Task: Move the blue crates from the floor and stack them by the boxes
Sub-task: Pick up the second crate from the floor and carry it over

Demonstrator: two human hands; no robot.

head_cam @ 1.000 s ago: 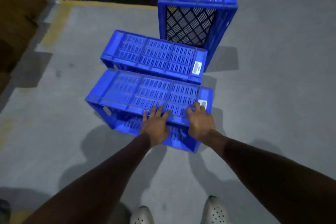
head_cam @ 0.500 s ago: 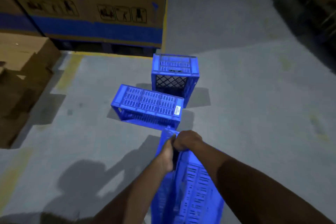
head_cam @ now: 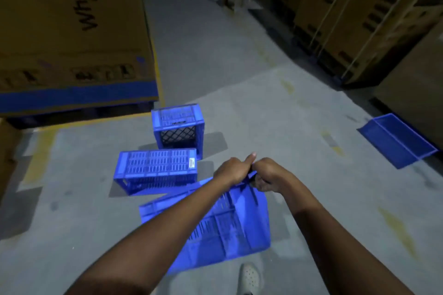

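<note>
A blue slotted crate (head_cam: 223, 230) hangs tilted in front of me, off the floor. My left hand (head_cam: 231, 171) and my right hand (head_cam: 268, 175) are side by side, both closed on its upper edge. A second blue crate (head_cam: 157, 169) lies on its side on the grey floor just left of my hands. Behind it a third blue crate (head_cam: 178, 127) stands on end. A blue tray-like crate (head_cam: 398, 140) leans low against the boxes at the right.
A large cardboard box (head_cam: 72, 31) with a blue band stands on a pallet at the left. Tall strapped cardboard boxes (head_cam: 347, 14) line the right side. A grey aisle (head_cam: 203, 31) runs away between them. My shoe (head_cam: 249, 278) shows at the bottom.
The crate came off the floor in both hands, hung on end, and now swings flatter and more to the right. My view has lifted and shows the aisle and the right-hand boxes.
</note>
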